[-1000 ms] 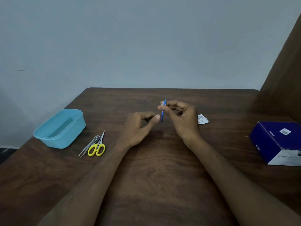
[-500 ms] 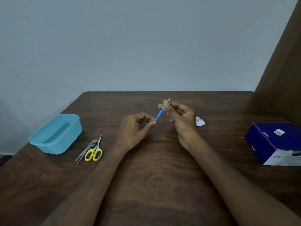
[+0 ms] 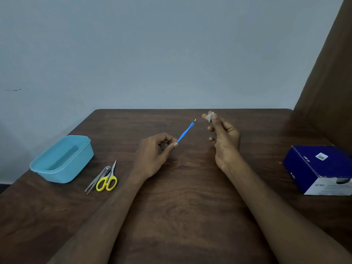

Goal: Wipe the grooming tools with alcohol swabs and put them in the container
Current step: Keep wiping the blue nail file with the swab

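Mid-task, first tool in hand. Left hand near frame centre, thumb and forefinger pinched on the lower end of the blue-handled tool; tool angled up to the right, metal tip in the air, clear of the surface. Right hand just right of centre, thumb and fingertips pinched on a small folded swab, other fingers loosely curled. Swab and tool tip near each other, not touching. Both grips clamped: left on the tool, right on the swab.

Container at left of frame, light blue, no lid, nothing visible inside. Just right of it, flat on the surface: yellow-handled scissors, nail clipper, tweezers, bunched together and touching or overlapping. Dark blue box at right edge, probably swab supply; label too small to read.

Progress, as a judgement: blue tool either mid-wipe or just wiped, cannot tell which from one look. Not yet in the container. Zero tools stowed. Remaining: finish and drop the blue tool in, then wipe and stow scissors, clipper, tweezers. Roughly a quarter in at best.
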`<state>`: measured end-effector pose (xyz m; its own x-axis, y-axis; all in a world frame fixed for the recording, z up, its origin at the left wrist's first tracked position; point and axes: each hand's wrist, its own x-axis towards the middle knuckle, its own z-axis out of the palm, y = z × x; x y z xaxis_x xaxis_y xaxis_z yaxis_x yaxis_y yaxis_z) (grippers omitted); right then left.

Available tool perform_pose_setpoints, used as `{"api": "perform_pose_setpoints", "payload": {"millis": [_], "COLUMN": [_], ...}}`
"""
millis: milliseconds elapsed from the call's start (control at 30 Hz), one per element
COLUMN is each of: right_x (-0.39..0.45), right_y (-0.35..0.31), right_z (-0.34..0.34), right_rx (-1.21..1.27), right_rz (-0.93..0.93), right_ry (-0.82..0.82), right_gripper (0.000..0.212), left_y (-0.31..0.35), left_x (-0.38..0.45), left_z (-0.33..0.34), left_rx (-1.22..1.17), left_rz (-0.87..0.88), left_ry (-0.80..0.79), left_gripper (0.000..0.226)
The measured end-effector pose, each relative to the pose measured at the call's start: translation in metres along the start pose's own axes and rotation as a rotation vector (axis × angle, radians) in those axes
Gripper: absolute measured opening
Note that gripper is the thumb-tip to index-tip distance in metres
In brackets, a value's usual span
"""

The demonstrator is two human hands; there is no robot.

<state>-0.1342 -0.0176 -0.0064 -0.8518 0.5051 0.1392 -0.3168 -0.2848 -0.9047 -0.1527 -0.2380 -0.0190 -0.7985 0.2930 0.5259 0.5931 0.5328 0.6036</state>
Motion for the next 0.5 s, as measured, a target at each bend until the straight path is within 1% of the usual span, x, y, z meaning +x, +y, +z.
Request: {"api": "perform_pose_setpoints", "payload": {"millis": [100, 200, 367, 433, 500], "right_x": [-0.002, -0.009, -0.022, -0.025, -0.025], "right_y": [0.004, 0.008, 0.012, 0.011, 0.011], "right_z": [0.001, 0.009, 0.016, 0.016, 0.015], "right_rx": [-0.087, -0.137, -0.146, -0.130, -0.148], "right_rz": [-0.030, 0.010, 0.037, 0.042, 0.035], "right_ry": [-0.019, -0.083, -0.306, -0.356, -0.388], "right_gripper": [0.021, 0.014, 0.021, 0.022, 0.019], "left_y": [0.002, 0.004, 0.004, 0.004, 0.005], "left_x": [0.000, -0.001, 0.000, -0.001, -0.001], "left_z": [-0.001, -0.001, -0.002, -0.002, -0.001], "left_rx": [-0.053, -0.068, -0.061, -0.066, -0.081], "left_rz": [0.007, 0.029, 0.038, 0.032, 0.029], "left_ry": [0.012, 0.028, 0.032, 0.039, 0.041], "left_gripper": [0.002, 0.003, 0.002, 0.001, 0.002]}}
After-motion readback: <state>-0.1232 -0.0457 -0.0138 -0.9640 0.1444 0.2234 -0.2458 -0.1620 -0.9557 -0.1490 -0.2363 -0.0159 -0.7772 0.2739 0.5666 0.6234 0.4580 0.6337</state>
